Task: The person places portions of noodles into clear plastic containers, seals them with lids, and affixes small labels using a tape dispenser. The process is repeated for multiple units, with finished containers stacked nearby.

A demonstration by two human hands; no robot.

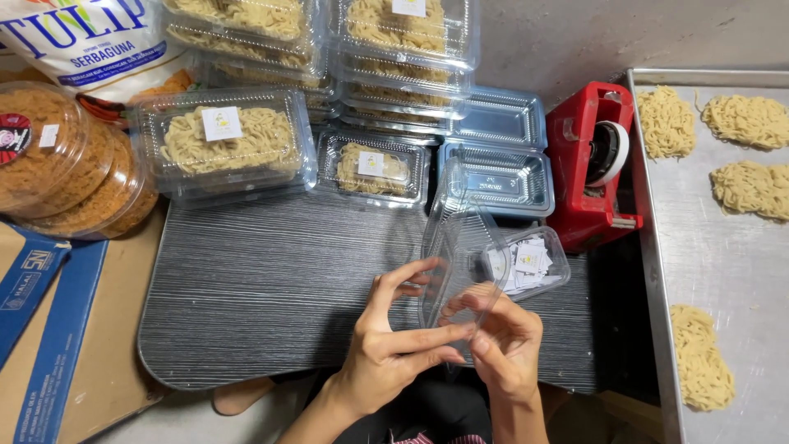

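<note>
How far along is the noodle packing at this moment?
Done: several filled, labelled clamshell boxes stacked at the back. In hand: left hand and right hand hold an empty clear box. Left: empty boxes and noodle cakes on the metal tray.

Packed clear boxes of dried noodles point(226, 140) crowd the desk's point(271, 288) far edge, beside empty clear trays point(501, 177). A red tape dispenser point(593, 164) sits off its far right corner. Noodle blocks point(699, 358) lie on a metal tray point(723, 255); what looks like a small tub of paper labels point(526, 263) sits near the right edge.
</note>
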